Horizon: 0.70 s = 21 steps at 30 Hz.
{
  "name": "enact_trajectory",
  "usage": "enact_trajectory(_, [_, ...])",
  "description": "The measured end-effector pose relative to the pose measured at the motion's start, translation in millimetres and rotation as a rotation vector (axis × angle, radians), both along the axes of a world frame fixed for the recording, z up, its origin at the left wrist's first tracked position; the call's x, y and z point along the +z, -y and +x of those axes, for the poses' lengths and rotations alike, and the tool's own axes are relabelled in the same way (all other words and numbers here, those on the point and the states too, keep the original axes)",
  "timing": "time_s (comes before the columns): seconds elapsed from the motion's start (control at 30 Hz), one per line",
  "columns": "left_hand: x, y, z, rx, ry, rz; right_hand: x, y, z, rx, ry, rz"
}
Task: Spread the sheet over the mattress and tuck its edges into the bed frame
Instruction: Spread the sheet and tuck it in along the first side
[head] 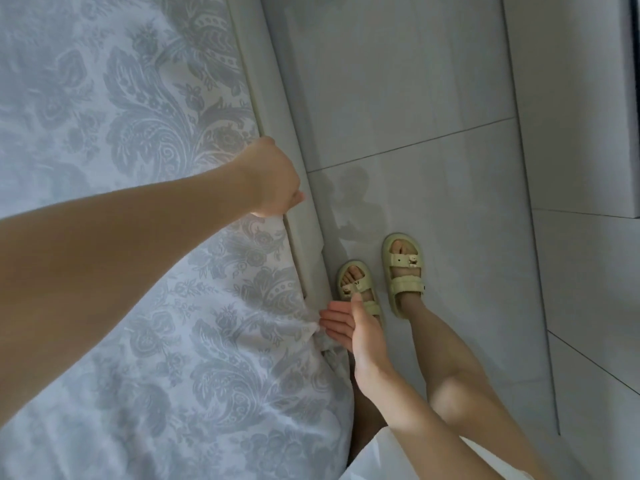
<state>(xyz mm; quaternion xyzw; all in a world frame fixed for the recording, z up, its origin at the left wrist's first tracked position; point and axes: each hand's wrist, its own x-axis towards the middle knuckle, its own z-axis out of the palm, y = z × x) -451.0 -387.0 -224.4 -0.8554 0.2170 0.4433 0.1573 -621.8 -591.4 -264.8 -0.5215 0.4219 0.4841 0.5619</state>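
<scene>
A white sheet (145,323) with a grey floral pattern covers the mattress on the left. The pale bed frame (277,98) runs along its right edge. My left hand (272,178) is at that edge, back of the hand up; its fingers go down out of sight between mattress and frame, and the thumb sticks out over the frame. Nearer to me, my right hand (349,327) has straight fingers that touch a bunched fold of sheet (311,329) where the edge still hangs loose over the frame.
Light grey floor tiles (433,116) lie right of the bed. My feet in pale yellow sandals (401,271) stand close against the frame. A white wall or cabinet face (571,98) rises on the far right.
</scene>
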Motion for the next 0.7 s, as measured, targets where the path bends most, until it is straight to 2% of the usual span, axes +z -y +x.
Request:
enact_trajectory(0.13, [23,12,-31,0.072,0.362,-0.396,6,23,-5,0.125,-0.022,0.072])
enact_trajectory(0.23, [31,29,-71,0.084,0.366,-0.512,4,31,-9,0.185,-0.053,0.119])
enact_trajectory(0.4, [17,53,-116,0.017,0.035,-0.326,5,39,-17,0.208,-0.100,0.182])
enact_trajectory(0.6, [6,77,-118,-0.139,-0.071,0.039,-4,30,-21,0.231,-0.072,0.232])
enact_trajectory(0.7, [3,86,-121,-0.161,-0.099,0.109,-4,29,-20,0.217,-0.030,0.238])
